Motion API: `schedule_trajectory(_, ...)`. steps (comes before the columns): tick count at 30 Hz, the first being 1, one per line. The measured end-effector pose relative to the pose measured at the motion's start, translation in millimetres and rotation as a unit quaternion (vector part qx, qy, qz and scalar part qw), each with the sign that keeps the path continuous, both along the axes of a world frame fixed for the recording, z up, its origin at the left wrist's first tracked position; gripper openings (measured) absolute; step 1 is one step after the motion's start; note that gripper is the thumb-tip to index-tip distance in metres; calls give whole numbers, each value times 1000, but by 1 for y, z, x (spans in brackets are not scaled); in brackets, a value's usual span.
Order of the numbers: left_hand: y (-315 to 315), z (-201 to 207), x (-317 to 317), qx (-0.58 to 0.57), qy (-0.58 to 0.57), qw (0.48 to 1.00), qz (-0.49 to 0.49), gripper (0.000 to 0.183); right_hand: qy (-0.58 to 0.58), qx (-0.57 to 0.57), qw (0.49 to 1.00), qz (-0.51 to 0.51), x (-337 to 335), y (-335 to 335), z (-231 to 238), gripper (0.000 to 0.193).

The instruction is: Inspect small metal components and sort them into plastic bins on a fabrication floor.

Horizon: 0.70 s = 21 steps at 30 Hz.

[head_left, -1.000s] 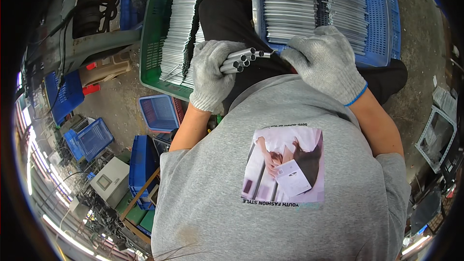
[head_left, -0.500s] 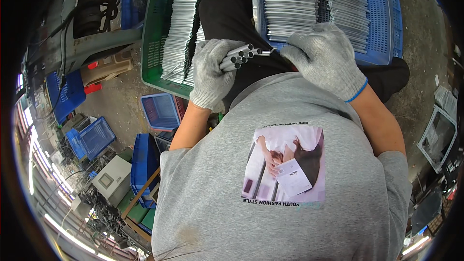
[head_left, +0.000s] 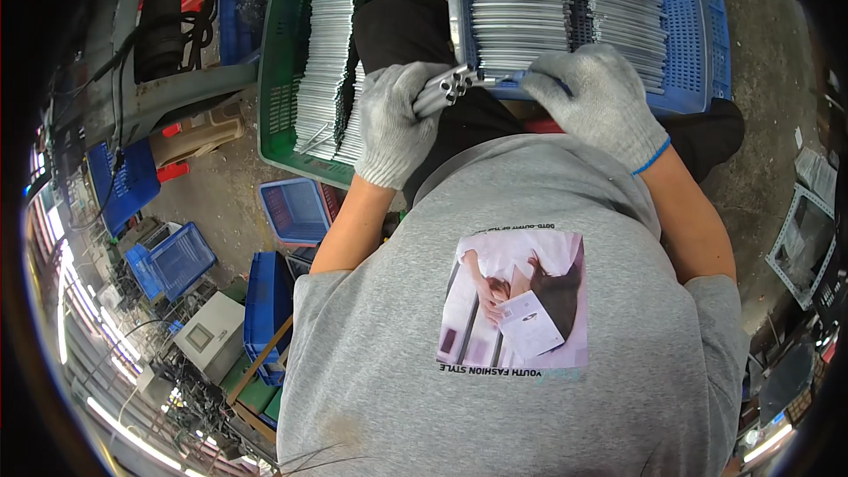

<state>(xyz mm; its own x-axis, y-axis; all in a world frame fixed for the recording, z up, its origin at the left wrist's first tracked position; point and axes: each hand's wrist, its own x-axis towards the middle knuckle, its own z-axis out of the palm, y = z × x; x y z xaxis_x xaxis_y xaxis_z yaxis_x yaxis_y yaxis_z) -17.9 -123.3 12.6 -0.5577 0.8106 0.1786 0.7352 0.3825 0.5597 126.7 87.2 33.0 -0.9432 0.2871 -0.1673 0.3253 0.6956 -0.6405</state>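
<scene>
My left hand, in a grey knitted glove, is wrapped round a small bundle of thin metal tubes. Their hollow ends point to the right, toward my other hand. My right hand, in a matching glove with a blue cuff edge, is closed with fingers and thumb together, level with the tube ends. A thin, slightly blurred sliver shows between the bundle and its fingertips; what those fingers hold is too small to tell. Beyond the hands, a blue crate holds stacked metal tubes. More tubes fill a green crate at left.
A metal machine frame stands at the far left. Below it on the floor are a small blue bin, a blue basket and a pale box. A white perforated frame lies at right.
My left hand has shifted slightly right with the tubes, whose ends now sit higher and farther right. My right hand stays beside them, its fingers slightly moved. The whole view has shifted a little.
</scene>
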Motion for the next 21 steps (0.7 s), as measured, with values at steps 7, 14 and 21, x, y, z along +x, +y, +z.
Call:
schedule_trajectory(7, 65, -37, 6, -88, 38, 995, 4, 14, -73, 104, 982, -136, 19, 32, 8, 28)
schedule_trajectory(14, 111, -74, 22, -223, 65, 970, -68, 11, -43, 149, 970, -185, 48, 44, -6, 32)
schedule_trajectory(21, 110, -75, 18, -259, 37, 962, -83, 12, -36, 75, 975, -206, 49, 42, -10, 32)
